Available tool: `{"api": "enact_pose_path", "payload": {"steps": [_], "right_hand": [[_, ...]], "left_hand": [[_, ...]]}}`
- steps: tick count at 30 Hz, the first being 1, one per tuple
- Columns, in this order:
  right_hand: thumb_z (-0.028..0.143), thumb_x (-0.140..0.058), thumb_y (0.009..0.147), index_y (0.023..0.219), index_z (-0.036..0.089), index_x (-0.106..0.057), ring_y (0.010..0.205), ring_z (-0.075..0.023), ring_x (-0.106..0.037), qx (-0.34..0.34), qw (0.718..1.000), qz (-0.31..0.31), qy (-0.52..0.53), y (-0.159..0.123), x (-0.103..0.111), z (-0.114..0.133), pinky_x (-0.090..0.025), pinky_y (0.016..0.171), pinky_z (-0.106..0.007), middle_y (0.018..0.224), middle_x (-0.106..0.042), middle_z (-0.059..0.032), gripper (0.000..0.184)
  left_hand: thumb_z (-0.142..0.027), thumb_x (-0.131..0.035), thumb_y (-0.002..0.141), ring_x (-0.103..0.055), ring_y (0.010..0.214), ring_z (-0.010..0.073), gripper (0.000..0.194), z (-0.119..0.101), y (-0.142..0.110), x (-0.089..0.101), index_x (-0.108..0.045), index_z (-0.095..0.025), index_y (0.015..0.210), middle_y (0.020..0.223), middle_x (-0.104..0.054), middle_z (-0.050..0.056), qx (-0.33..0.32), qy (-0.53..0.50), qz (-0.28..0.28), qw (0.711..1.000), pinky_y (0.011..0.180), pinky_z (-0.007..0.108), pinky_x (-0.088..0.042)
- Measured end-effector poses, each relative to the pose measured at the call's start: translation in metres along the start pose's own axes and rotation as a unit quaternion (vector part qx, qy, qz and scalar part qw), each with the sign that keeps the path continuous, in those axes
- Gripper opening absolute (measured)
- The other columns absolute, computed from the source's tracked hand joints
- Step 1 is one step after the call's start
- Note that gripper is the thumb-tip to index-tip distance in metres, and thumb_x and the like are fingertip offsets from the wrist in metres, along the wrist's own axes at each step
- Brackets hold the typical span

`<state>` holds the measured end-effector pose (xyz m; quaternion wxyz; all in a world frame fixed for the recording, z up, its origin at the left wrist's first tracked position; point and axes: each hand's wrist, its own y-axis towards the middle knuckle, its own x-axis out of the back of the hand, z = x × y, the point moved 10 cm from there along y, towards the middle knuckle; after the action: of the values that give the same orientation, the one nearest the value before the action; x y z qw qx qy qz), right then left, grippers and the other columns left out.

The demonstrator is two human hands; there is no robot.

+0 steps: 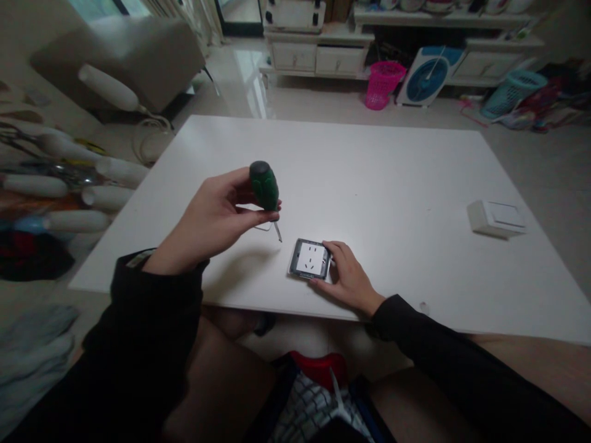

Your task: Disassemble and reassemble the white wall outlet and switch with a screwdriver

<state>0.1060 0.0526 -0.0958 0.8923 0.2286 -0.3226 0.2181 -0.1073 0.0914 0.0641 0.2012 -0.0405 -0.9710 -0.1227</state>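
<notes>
In my left hand is a screwdriver with a green handle and a dark cap, held between thumb and fingers. Its thin metal shaft points down and ends above the table, to the left of a wall socket. The socket has a white centre with plug slots and a dark grey frame, and lies face up. My right hand grips the socket's right side, thumb at the near edge and fingers at the far corner. Behind my left fingers a thin white frame shows in part; the rest is hidden.
A white box-shaped switch stands at the right of the white table. Beyond the table are a pink basket, a blue fan and a low white cabinet. Several white cylindrical objects lie off the table's left side.
</notes>
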Motion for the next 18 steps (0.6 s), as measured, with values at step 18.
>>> {"api": "enact_pose_path", "payload": {"steps": [18], "right_hand": [[0.051, -0.074, 0.093, 0.156, 0.027, -0.037, 0.141, -0.0359, -0.047, 0.021, 0.999, -0.021, 0.023, -0.004, 0.003, -0.002, -0.047, 0.116, -0.062, 0.150, -0.046, -0.0187, 0.076]], "left_hand": [[-0.036, -0.094, 0.073, -0.080, 0.093, 0.0258, 0.041, -0.008, -0.011, -0.016, -0.071, -0.022, 0.103, 0.097, -0.080, 0.005, -0.017, -0.065, -0.089, 0.994, 0.078, 0.037, -0.071]]}}
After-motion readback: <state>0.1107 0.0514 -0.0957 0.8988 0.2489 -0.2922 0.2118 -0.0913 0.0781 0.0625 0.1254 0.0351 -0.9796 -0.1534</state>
